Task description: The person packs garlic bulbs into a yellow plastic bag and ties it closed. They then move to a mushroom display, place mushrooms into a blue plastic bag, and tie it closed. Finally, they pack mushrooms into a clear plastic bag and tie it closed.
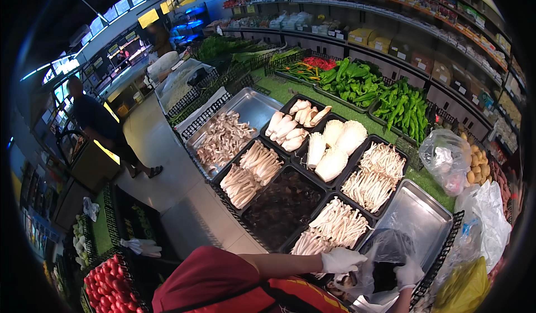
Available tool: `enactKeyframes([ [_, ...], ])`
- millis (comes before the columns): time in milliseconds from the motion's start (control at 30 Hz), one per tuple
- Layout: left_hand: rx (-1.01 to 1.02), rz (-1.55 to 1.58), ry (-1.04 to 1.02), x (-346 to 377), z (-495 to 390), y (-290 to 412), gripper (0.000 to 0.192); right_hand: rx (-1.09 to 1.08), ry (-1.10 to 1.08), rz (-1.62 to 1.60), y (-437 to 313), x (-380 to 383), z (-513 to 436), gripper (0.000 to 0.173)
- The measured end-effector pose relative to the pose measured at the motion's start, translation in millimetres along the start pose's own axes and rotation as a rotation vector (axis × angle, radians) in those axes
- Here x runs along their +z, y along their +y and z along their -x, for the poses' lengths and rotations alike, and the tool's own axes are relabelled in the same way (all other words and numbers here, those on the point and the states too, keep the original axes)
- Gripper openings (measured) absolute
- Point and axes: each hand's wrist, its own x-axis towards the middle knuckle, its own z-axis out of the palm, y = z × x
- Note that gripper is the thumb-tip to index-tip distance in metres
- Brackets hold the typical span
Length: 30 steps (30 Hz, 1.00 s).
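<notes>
My left hand (342,260), in a white glove, pinches the edge of a clear plastic bag (391,246) at the lower right. On the bag's other side is my right hand (408,274), also gloved, its fingers closed at the bag's side. Something dark shows in or behind the bag; I cannot tell what it is. The bag overlaps the near end of a metal tray (418,221). Beside my left hand lie white long-stemmed mushrooms (335,225) in a black tray. Mushroom pieces (335,292) show partly below the hands.
Trays of enoki mushrooms (374,174), king oyster mushrooms (287,131) and oyster mushrooms (226,139) stand ahead. Green peppers (351,82) lie behind them. Plastic bags (481,225) hang at the right. Red tomatoes (111,285) fill a crate at the lower left. A person (98,120) stands in the left aisle.
</notes>
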Motion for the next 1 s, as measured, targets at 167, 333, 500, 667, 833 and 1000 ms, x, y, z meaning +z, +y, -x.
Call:
enactKeyframes([
  [167,0.046,0.085,0.303,-30,69,-59,0.035,-0.077,-0.695,-0.231,-89,-60,21,0.049],
  [333,-0.337,-0.094,0.459,-75,144,-122,0.028,0.182,-0.618,-0.568,-202,-61,44,0.042],
  [500,-0.314,0.189,0.939,-130,172,-177,0.023,0.021,-0.476,-1.012,-307,49,-29,0.030],
  [667,-0.173,-0.044,1.057,-168,141,-232,0.030,-0.347,0.047,-0.907,-360,229,-125,0.044],
  [833,-0.368,-0.439,0.507,-168,100,-266,0.053,-0.356,0.189,0.048,-362,296,-132,0.065],
  [1000,-0.503,-0.119,0.650,-162,96,-252,0.057,-0.089,-0.329,0.244,-390,227,-118,0.108],
])
